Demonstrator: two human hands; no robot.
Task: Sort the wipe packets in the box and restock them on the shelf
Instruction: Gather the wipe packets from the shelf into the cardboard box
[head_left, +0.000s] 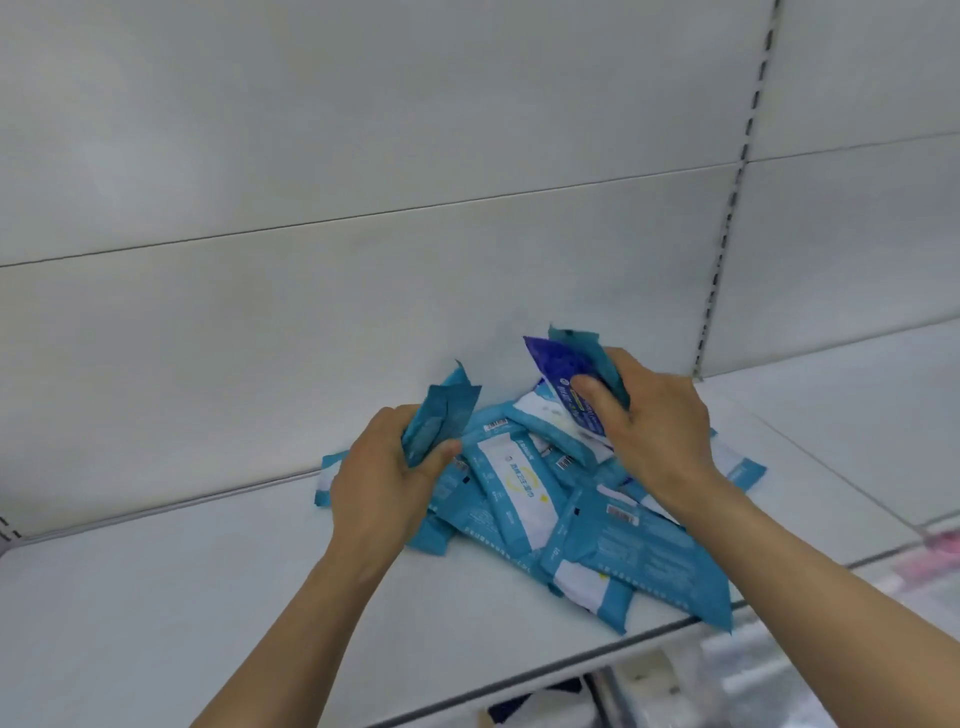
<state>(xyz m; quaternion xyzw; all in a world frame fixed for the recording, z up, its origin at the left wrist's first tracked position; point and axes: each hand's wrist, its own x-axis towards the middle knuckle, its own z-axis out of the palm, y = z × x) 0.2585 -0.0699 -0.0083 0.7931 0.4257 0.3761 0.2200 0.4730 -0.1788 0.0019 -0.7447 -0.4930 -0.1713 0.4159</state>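
Wipe packets (524, 499) are lying in a loose, overlapping heap on the white shelf (218, 582), toward its right half and close to the back panel (363, 130). Most are light blue with white label patches, some showing barcodes, and they are pointing in different directions; one at the front right is reaching the shelf's front edge.

The left hand (382, 478) is hovering at the left side of the heap, its grip curling around a teal packet (441, 418) that is standing up on end above the fingers. The right hand (657, 423) is sitting over the upper right of the heap, its grip closing on a dark blue packet (563, 382) with a teal one (589, 351) pressed behind it, the thumb lying across the dark blue face. Both held packets are rising clear above the others, tilting slightly left.

A slotted upright strip (732, 197) is running down the back panel at the right, separating this bay from the next. Below the shelf's front edge, blurred items are showing on a lower level, too indistinct to identify.
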